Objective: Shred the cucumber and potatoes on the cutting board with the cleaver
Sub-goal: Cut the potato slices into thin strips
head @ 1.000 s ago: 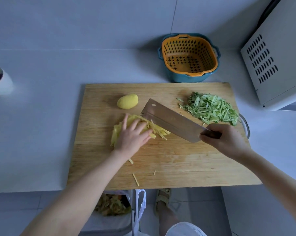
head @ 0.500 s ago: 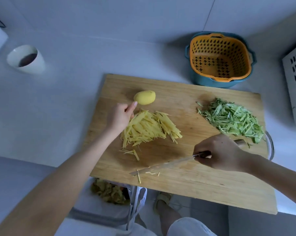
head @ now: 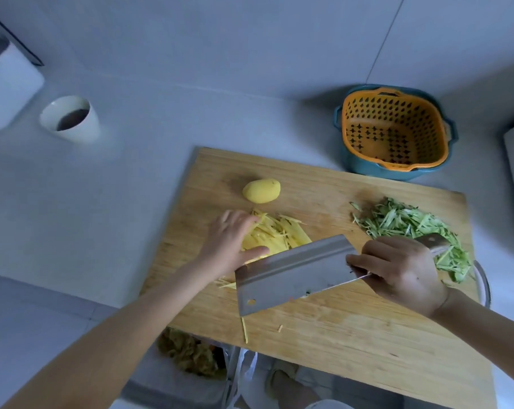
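The right hand (head: 403, 270) is gripping the broad steel cleaver (head: 291, 273) by its handle, fingers curled tight around it, and is now holding the blade flat-side up and raised over the middle of the rectangular wooden cutting board (head: 353, 335); half a second ago the same blade was lying low and edge-on near the board's front edge, so it is being lifted and turned. The left hand (head: 232, 246), which a moment ago was reaching toward the whole peeled yellow potato (head: 261, 190), is now resting back on the pile of pale yellow potato shreds (head: 276, 237), fingers spread loosely and cupping the pile's left side, with nothing pinched.

The cleaver's far tip is overlapping the near edge of that pile. This looks like a gathering move: hand and blade closing on the shreds from two sides, probably to scoop them clear. The heap of green cucumber shreds (head: 412, 228) is lying by the board's right edge, seemingly done. The whole potato is sitting untouched toward the board's back left corner, so shredding is not finished. A few stray yellow slivers (head: 244, 330) are lying near the front edge. The board is sitting on the grey desk (head: 102, 187), with an orange colander in a blue bowl (head: 393, 131) just behind its back right corner.
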Tool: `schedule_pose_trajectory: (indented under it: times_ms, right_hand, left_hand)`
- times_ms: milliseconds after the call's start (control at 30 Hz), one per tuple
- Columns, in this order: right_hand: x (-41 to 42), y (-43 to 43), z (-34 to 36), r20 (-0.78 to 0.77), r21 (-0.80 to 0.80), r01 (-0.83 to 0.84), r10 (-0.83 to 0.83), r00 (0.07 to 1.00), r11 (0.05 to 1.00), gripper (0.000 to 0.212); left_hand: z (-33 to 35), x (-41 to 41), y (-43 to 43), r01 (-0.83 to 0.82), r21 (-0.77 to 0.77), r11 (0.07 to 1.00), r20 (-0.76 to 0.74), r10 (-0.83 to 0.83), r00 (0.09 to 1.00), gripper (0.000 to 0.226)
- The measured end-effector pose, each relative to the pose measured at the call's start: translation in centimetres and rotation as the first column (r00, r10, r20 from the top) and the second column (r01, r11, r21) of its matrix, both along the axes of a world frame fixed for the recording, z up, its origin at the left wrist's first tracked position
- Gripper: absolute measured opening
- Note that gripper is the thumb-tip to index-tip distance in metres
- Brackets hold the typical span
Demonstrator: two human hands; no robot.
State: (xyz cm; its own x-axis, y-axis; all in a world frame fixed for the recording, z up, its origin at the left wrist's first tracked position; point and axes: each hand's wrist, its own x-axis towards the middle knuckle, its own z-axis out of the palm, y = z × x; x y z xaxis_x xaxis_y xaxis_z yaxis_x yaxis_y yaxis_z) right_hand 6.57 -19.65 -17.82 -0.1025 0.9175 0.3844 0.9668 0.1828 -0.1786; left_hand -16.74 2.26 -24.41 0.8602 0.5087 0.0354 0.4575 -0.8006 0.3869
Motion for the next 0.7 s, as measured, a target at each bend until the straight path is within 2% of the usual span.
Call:
schedule_pose_trajectory:
  times_ms: [67, 133, 200, 300, 367, 400, 467, 500, 567, 700]
  right_hand:
    - [0.0, -0.3, 0.2, -0.019, -0.002, 0.0, 0.0, 1.0, 1.0, 0.007]
    - [0.2, -0.6, 0.6, -0.07, -0.034, 0.014, -0.016, 0.997, 0.999, 0.008]
    - [0.5, -1.0, 1.0, -0.138, -0.106, 0.02, -0.034, 0.99, 0.994, 0.009]
    - [0.8, -1.7, 1.3, -0.25, -0.266, 0.019, -0.088, 0.964, 0.964, 0.007]
    - [0.7, -2.0, 1.4, -0.307, -0.343, 0.031, -0.143, 0.941, 0.939, 0.005]
    - [0.6, -2.0, 1.4, -0.321, -0.368, 0.04, -0.167, 0.932, 0.929, 0.004]
    - [0.2, -2.0, 1.7, -0.324, -0.402, 0.054, -0.197, 0.925, 0.914, 0.004]
    - [0.0, -2.0, 1.9, -0.322, -0.419, 0.053, -0.202, 0.925, 0.907, 0.004]
    - [-0.5, -2.0, 2.3, -0.311, -0.464, 0.025, -0.189, 0.931, 0.885, 0.004]
    - [-2.0, -2.3, 2.0, -0.283, -0.536, -0.052, -0.121, 0.952, 0.842, 0.009]
  left_hand:
    - [-0.7, 0.5, 0.9, -0.077, 0.133, 0.988, -0.017, 0.08, 0.997, 0.058]
    - [-0.2, 1.2, 1.5, -0.116, 0.188, 0.975, 0.106, 0.097, 0.99, 0.046]
    - [1.1, 1.9, 1.7, -0.136, 0.215, 0.967, 0.197, 0.094, 0.976, 0.045]
    - [2.9, 3.1, 2.6, -0.201, 0.248, 0.948, 0.204, 0.151, 0.967, 0.047]
    - [3.6, 4.3, 3.5, -0.194, 0.204, 0.959, 0.124, 0.172, 0.977, 0.033]
    - [3.9, 5.1, 3.9, -0.168, 0.153, 0.974, 0.026, 0.166, 0.986, 0.042]
    - [4.3, 6.6, 4.6, -0.104, 0.009, 0.994, -0.171, 0.104, 0.98, 0.075]
    - [4.4, 7.4, 5.0, -0.107, -0.064, 0.992, -0.225, 0.09, 0.97, 0.081]
    - [4.2, 8.6, 5.8, -0.117, -0.151, 0.982, -0.29, 0.069, 0.955, 0.08]
    - [3.5, 9.5, 6.0, -0.129, -0.122, 0.984, -0.305, 0.087, 0.948, 0.075]
